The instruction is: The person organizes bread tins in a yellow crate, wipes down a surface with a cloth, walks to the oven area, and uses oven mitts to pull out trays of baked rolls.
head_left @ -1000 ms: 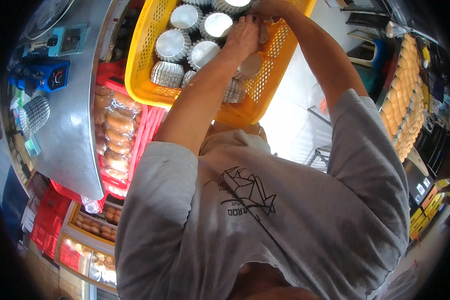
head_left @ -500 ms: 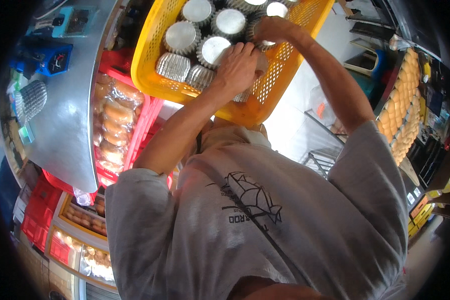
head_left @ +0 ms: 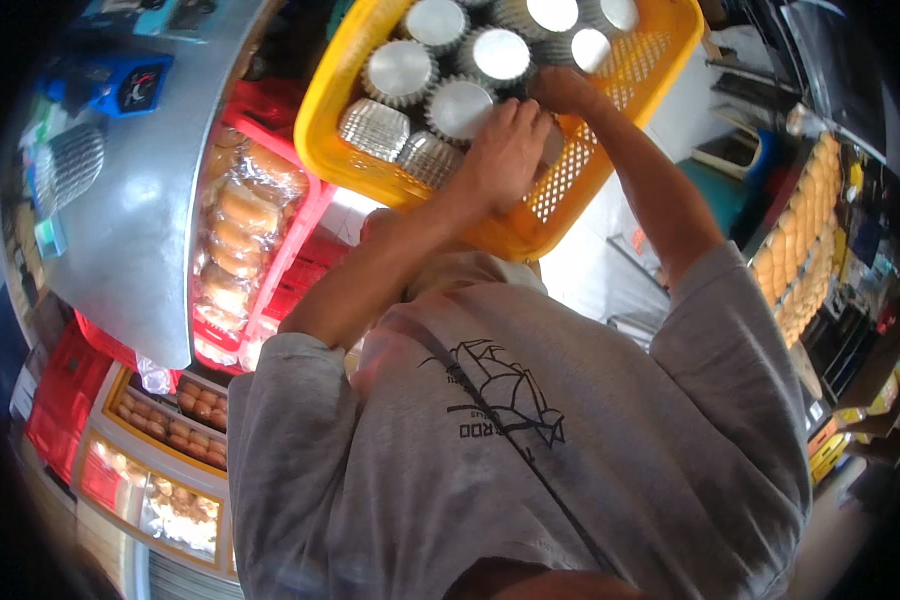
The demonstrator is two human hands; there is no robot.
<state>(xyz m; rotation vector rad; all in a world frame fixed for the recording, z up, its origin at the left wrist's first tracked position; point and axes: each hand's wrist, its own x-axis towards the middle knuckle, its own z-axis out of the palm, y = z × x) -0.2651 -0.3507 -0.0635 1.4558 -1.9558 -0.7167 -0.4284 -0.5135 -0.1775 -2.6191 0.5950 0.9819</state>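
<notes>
Far left: steel table (head_left: 135, 260), carrying a fluted metal mould (head_left: 75, 165) and a blue dial scale (head_left: 142, 88). Next: red crate (head_left: 286, 220) of bagged bread rolls (head_left: 245, 208). Centre, far: yellow perforated basket (head_left: 515, 235) holding fluted metal baking tins (head_left: 400, 70), most bases up. My left hand (head_left: 510, 150), half-curled over the basket's near tins; grip, cannot tell. My right hand (head_left: 567, 92), bent inward among the tins; fingers hidden, hold unclear. Far right: rows of golden buns (head_left: 798, 245).

Shirt (head_left: 630, 450): grey, with soft folds
Sleeves (head_left: 295, 405): short, wide, same grey
Chest print (head_left: 510, 395): black angular outlines
Hands (head_left: 510, 155): bare
</notes>
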